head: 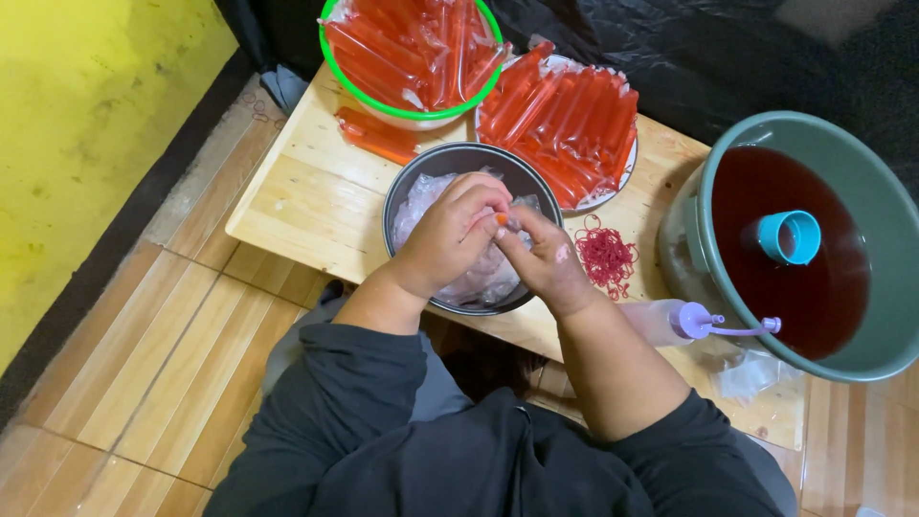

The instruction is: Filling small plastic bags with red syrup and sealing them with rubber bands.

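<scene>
- Your left hand point(442, 239) and right hand point(546, 257) are pressed close together over the dark round bowl point(407, 187), fingertips meeting on a small orange-red end of a thin plastic tube point(501, 219); both hands pinch it rather than lie spread.
- My advice: keep that pinch tight and close to the tip, so the liquid cannot creep out while you close it; work above the bowl so any drip lands there.
- The bowl holds a heap of clear plastic sleeves point(426, 206); lift one at a time so they do not cling together.
- The pile of red rubber bands point(605, 257) lies just beside your right hand on the wooden board point(306, 201), within easy reach.
- Filled red tubes lie on the white plate point(627, 177) and in the green-rimmed bowl point(330, 57); a few lie loose on the board.
- The lilac-capped squeeze bottle point(704, 321) lies beside the grey-green tub point(890, 239) of dark red liquid, where a blue cup point(790, 236) floats.
- Hard to tell: your fingers hide most of the tube, so its length, fill and whether a band is on it cannot be made out.
</scene>
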